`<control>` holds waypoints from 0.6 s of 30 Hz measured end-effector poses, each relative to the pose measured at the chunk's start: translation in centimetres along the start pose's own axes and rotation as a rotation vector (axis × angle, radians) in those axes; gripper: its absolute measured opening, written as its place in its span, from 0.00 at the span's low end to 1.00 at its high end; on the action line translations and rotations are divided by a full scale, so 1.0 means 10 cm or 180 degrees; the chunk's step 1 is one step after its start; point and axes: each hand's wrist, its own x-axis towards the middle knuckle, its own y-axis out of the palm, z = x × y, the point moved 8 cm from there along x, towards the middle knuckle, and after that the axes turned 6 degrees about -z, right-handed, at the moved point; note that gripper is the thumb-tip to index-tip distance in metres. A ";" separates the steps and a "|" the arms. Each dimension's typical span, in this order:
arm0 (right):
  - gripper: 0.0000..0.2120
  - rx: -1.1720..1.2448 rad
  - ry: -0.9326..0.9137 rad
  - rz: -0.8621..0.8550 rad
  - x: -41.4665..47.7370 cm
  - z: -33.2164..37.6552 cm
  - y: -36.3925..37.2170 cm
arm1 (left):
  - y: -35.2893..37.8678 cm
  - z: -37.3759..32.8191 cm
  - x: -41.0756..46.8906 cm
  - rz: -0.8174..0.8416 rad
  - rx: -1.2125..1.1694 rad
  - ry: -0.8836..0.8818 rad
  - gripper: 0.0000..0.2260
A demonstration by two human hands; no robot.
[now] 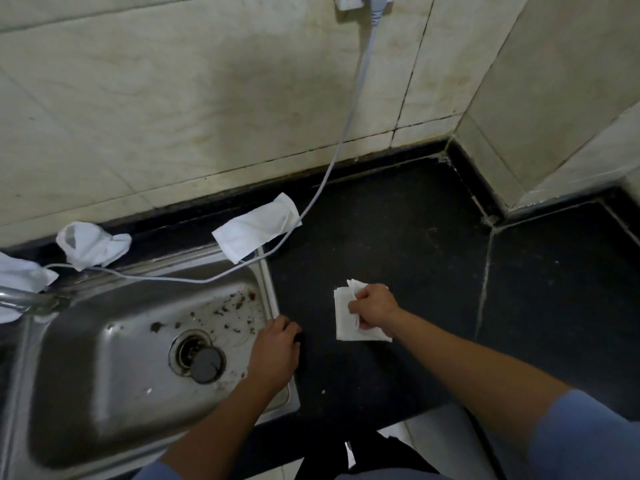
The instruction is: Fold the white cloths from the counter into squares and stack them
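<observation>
A small folded white cloth (343, 318) lies on the black counter (398, 237), and my right hand (372, 306) grips its right side with curled fingers. My left hand (277, 351) rests on the counter at the sink's right rim, fingers loosely bent, holding nothing. A flat, half-folded white cloth (254, 227) lies at the back by the wall. A crumpled white cloth (91, 244) sits behind the sink. Another white cloth (19, 277) shows at the left edge, partly cut off.
A steel sink (104, 375) with a drain plug and dirt specks fills the lower left. A white power cord (346, 126) hangs from a wall socket and runs across the counter and sink rim. A tap (20, 299) juts in at left. Tiled walls form a corner at right.
</observation>
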 end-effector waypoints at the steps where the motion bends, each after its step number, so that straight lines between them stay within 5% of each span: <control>1: 0.07 -0.0133 -0.0039 -0.0010 0.02 0.01 0.08 | 0.00 0.03 -0.02 0.0013 -0.0004 -0.0009 0.08; 8: 0.08 -0.0575 -0.0391 0.0179 0.02 -0.03 0.20 | 0.07 0.03 0.03 0.0124 -0.0033 0.0060 0.08; 14: 0.13 -0.2428 -0.2469 -0.1111 -0.23 -0.01 -0.31 | 0.23 -0.66 0.34 0.0416 0.0456 0.1134 0.13; 18: 0.28 -0.3371 -0.2614 -0.0583 -0.14 -0.39 -0.06 | 0.45 -0.82 0.50 0.0885 0.0924 0.1288 0.24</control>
